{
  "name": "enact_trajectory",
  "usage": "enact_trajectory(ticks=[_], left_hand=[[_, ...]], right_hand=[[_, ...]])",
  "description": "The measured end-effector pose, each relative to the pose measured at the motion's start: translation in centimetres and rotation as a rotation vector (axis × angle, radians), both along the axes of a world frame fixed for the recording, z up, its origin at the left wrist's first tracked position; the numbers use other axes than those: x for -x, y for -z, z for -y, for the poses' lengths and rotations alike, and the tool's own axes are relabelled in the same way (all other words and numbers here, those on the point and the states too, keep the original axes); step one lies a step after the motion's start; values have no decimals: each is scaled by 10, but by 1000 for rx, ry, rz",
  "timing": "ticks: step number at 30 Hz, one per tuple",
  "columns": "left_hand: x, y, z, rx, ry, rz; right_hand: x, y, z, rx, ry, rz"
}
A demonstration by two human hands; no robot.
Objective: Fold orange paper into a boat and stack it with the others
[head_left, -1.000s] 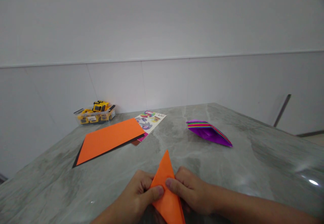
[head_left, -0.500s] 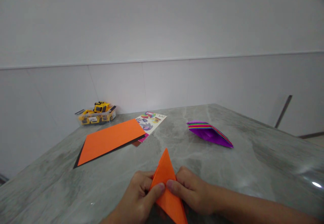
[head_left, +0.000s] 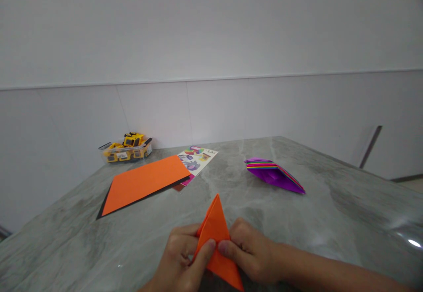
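A folded piece of orange paper (head_left: 215, 223) stands between my two hands near the front of the table, its pointed tip upward and away from me. My left hand (head_left: 183, 254) grips its left side, thumb pressed on the near face and fingers behind the edge. From the right, my right hand (head_left: 249, 250) pinches it the same way, with its thumb close to the left thumb at the middle. The fingers behind the paper are partly hidden. The paper's lower corner points down toward me.
Orange sheets (head_left: 145, 184) with black ones beneath lie at the left, partly over a printed packet (head_left: 200, 160). A clear box of yellow toy vehicles (head_left: 127, 149) stands at the back left. Folded purple and multicoloured papers (head_left: 274, 176) rest at the right on the grey marbled table (head_left: 317, 221).
The left side of the folded orange paper has opened slightly between its layers. My left hand has shifted a little and its fingers have moved behind the paper.
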State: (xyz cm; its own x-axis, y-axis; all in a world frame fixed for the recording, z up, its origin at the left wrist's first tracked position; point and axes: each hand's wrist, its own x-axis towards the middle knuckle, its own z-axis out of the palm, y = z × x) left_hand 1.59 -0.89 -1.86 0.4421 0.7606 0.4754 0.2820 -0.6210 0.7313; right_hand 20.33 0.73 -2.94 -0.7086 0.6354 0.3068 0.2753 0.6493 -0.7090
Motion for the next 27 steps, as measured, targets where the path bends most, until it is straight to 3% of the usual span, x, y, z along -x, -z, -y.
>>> enact_trajectory(ticks=[15, 27], left_hand=[[0, -5, 2, -50, 2, 96], [5, 0, -4, 46, -49, 114]], right_hand=[[-1, -3, 0, 122, -71, -29], [0, 4, -1, 390, -80, -60]])
